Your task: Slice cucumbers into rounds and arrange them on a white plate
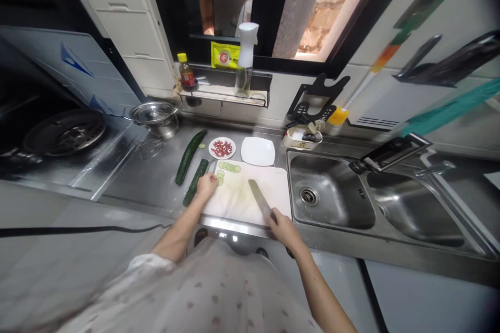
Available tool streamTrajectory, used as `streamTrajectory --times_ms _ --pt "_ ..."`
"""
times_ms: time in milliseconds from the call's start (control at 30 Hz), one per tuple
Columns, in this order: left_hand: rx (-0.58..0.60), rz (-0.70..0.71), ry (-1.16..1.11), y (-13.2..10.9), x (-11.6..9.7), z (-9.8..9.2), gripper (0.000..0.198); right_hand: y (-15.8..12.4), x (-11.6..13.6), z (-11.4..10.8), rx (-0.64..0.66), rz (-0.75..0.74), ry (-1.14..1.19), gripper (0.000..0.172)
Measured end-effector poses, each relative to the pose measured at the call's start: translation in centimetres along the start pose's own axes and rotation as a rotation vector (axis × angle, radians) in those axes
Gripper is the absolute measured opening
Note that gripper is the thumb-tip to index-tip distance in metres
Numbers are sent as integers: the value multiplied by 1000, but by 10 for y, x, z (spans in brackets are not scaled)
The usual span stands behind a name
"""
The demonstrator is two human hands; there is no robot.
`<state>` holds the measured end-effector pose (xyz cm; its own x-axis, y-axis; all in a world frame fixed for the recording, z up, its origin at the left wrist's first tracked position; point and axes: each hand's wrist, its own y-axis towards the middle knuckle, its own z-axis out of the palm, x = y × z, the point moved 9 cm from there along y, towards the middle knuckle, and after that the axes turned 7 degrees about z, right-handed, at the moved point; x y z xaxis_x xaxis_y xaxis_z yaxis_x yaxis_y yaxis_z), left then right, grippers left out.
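Observation:
My right hand (282, 226) is wrapped round the handle of a kitchen knife (259, 196), whose blade lies low over the white cutting board (242, 205) and points away to the left. At the board's left side my left hand (208, 185) has its fingers pinched together; what they hold, if anything, is hidden. Cucumber slices (221, 177) touch or lie right beside those fingertips. A short row of more slices (229, 167) runs along the board's far edge. Left of that hand lies a cut cucumber (195, 183), and past it a longer cucumber (190, 157).
Behind the board stand a plate of chopped red pieces (222, 149) and a white square dish (258, 151). A double sink (332, 192) borders the board on the right. A lidded steel pot (156, 117) and a stove pan (64, 132) are at left.

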<state>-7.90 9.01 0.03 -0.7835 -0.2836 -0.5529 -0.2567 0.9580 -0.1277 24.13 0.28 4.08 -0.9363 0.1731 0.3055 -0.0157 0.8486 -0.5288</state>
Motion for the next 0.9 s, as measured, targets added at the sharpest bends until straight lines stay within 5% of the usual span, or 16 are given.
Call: streamTrajectory --times_ms 700,900 --pt "17 29 116 -2 -1 8 18 -4 -1 -1 -17 18 -24 19" --pt "-8 130 90 5 -24 14 22 -8 0 -2 -26 21 -9 19"
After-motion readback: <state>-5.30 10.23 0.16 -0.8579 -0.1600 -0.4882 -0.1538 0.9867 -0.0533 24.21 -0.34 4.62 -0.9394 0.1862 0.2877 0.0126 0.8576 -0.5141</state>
